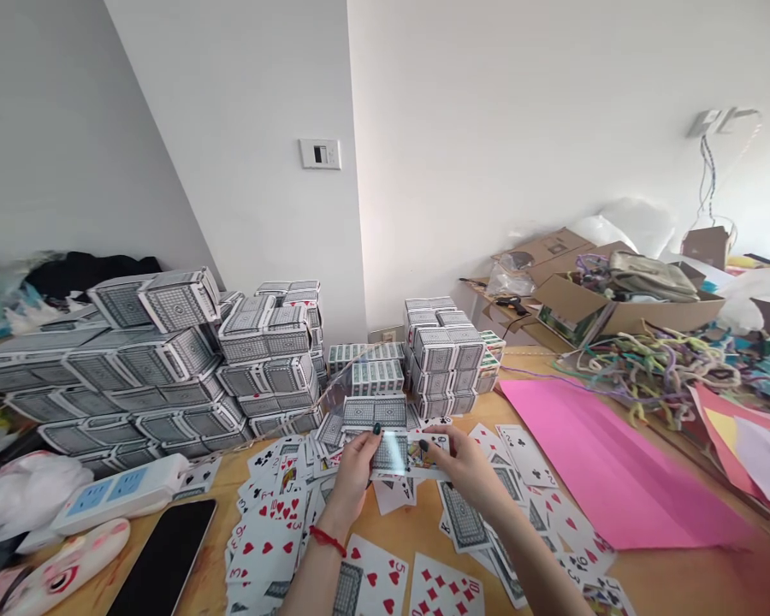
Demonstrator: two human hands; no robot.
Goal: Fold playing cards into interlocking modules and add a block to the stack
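Above the middle of the table, my left hand (354,472) is closed on a playing card (391,453) with its grey patterned back up and glare across it. My right hand (467,466) pinches a face-up court card (418,452) that meets or overlaps the first one; which lies on top I cannot tell. Just behind my hands sits a block of card backs (373,412). Loose playing cards spread around both forearms, among them a five of hearts (376,575), a ten of diamonds (446,589) and a two of clubs (524,453).
Stacked boxes made of cards (167,359) fill the left, with another stack (446,355) behind my right hand. A black phone (163,560) and power strip (121,492) lie front left. Pink paper (622,479), tangled pipe cleaners (667,372) and a cardboard box (642,315) occupy the right.
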